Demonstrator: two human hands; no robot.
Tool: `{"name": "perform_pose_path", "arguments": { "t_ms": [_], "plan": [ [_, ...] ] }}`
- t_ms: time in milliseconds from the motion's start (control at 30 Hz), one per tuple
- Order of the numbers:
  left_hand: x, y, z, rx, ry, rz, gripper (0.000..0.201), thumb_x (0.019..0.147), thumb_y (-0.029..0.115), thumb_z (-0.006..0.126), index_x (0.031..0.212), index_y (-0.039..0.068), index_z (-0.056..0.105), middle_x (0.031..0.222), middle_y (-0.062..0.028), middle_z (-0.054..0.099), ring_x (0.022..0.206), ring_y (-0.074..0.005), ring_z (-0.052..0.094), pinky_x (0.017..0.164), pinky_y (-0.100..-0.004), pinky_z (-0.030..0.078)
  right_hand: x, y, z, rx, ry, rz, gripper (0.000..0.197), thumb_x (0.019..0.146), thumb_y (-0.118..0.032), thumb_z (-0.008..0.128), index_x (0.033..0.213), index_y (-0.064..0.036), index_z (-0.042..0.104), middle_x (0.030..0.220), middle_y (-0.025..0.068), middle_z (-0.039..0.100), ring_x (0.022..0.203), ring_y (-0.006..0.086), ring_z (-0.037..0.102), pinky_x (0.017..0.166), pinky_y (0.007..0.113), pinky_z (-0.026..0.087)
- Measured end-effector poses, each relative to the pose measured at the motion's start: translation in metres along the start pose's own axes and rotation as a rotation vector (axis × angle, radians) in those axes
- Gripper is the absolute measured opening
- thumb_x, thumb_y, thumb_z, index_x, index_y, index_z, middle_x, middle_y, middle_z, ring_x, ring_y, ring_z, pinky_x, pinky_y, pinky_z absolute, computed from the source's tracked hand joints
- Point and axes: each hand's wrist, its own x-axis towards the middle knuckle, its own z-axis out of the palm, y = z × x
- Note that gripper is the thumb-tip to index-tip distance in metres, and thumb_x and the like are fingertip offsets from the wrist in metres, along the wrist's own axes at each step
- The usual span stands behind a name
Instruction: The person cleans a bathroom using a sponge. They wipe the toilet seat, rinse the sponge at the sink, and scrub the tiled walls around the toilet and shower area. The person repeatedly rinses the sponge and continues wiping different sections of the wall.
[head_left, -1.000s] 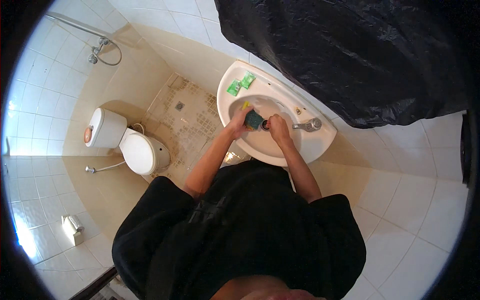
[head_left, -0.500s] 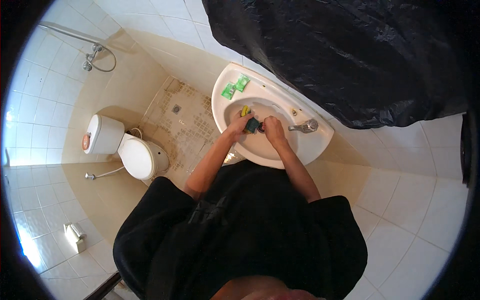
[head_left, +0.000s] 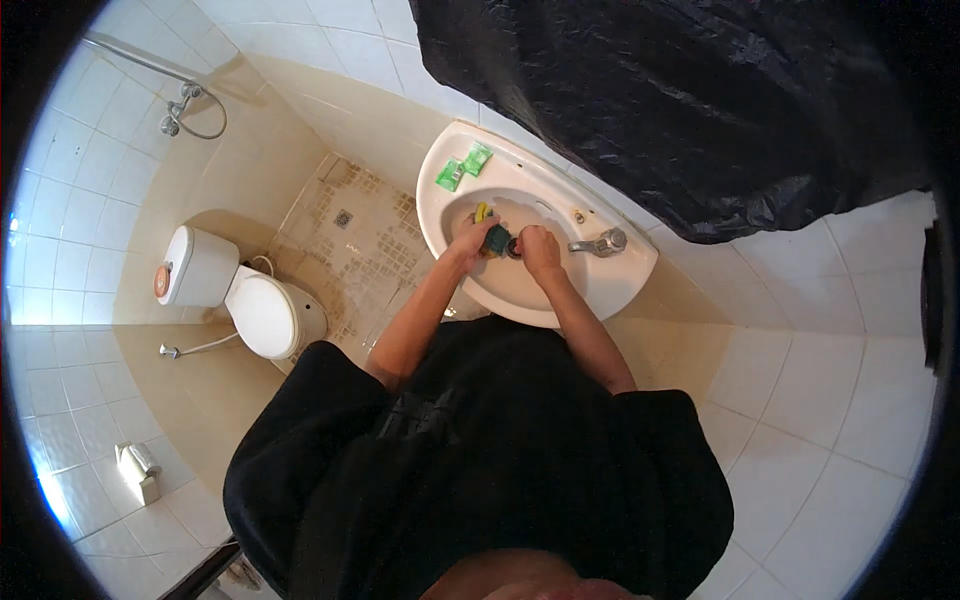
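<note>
Both my hands are over the white washbasin (head_left: 630, 280). My left hand (head_left: 466, 240) is closed round a yellow and dark green sponge (head_left: 496, 239), whose yellow part sticks up past the fingers. Close to its right, my right hand (head_left: 540, 250) is closed, with its fingertips by a small dark round thing (head_left: 514, 247). Whether that thing is held or belongs to the basin I cannot tell. Two green packets (head_left: 463, 167) lie on the basin's far left rim. A chrome tap (head_left: 600, 243) stands to the right of my right hand.
Black plastic sheeting (head_left: 660, 110) covers the wall behind the basin. At left stands a white toilet (head_left: 268, 315), with a hand spray (head_left: 172, 351) beside it. A shower hose (head_left: 205, 115) hangs at the upper left. The tiled floor (head_left: 372, 225) has a drain grate (head_left: 343, 218).
The whole view has shifted slightly, so the basin sits a little further left. My hands keep nearly the same place in it, with the sponge still in my left.
</note>
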Motion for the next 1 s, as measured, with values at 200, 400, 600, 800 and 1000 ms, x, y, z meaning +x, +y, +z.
{"name": "perform_pose_path", "arguments": {
  "t_ms": [200, 400, 600, 800, 1000],
  "plan": [
    [-0.007, 0.004, -0.007, -0.055, -0.008, 0.060, 0.028, 0.106, 0.038, 0.070, 0.121, 0.015, 0.065, 0.106, -0.0035, 0.073, 0.093, -0.0191, 0.073, 0.080, -0.0432, 0.061, -0.020, 0.010, -0.006, 0.323, 0.253, 0.035, 0.027, 0.087, -0.001, 0.078, 0.113, -0.0002, 0.071, 0.095, 0.0162, 0.077, 0.091, 0.0320, 0.078, 0.081, 0.043, 0.061],
    [-0.031, 0.007, -0.001, -0.179, -0.086, 0.115, 0.049, 0.109, 0.059, 0.053, 0.125, 0.015, 0.066, 0.111, -0.0054, 0.074, 0.104, -0.0215, 0.073, 0.096, -0.0428, 0.057, -0.036, -0.028, -0.018, 0.981, 0.061, 0.422, 0.040, 0.106, -0.032, 0.071, 0.138, -0.0084, 0.060, 0.117, 0.0089, 0.072, 0.097, 0.0232, 0.074, 0.081, 0.041, 0.062],
    [-0.054, -0.014, 0.021, 0.386, -0.267, 0.499, 0.058, 0.113, 0.050, 0.052, 0.141, 0.000, 0.057, 0.120, -0.0165, 0.070, 0.116, -0.0290, 0.069, 0.103, -0.0427, 0.055, -0.028, -0.078, -0.032, 1.696, -0.248, 0.610, 0.058, 0.101, -0.063, 0.069, 0.135, -0.0176, 0.063, 0.121, 0.0045, 0.068, 0.111, 0.0214, 0.069, 0.091, 0.044, 0.060],
    [-0.062, -0.025, 0.011, 0.801, 0.004, 1.008, 0.056, 0.110, 0.027, 0.061, 0.155, -0.004, 0.047, 0.149, -0.0263, 0.053, 0.137, -0.0369, 0.056, 0.116, -0.0451, 0.047, -0.005, -0.069, -0.010, 1.954, -0.110, 0.605, 0.040, 0.103, -0.050, 0.070, 0.125, -0.0171, 0.065, 0.111, 0.0031, 0.069, 0.107, 0.0226, 0.069, 0.090, 0.041, 0.059],
    [-0.101, 0.052, -0.043, 0.568, 0.148, 0.973, 0.034, 0.109, 0.015, 0.060, 0.139, 0.001, 0.058, 0.138, -0.0194, 0.061, 0.129, -0.0295, 0.061, 0.106, -0.0406, 0.052, 0.006, -0.125, -0.043, 1.769, 0.125, 0.603, 0.038, 0.101, -0.039, 0.072, 0.127, -0.0131, 0.062, 0.114, 0.0040, 0.068, 0.107, 0.0242, 0.070, 0.090, 0.044, 0.059]
  ]
}}
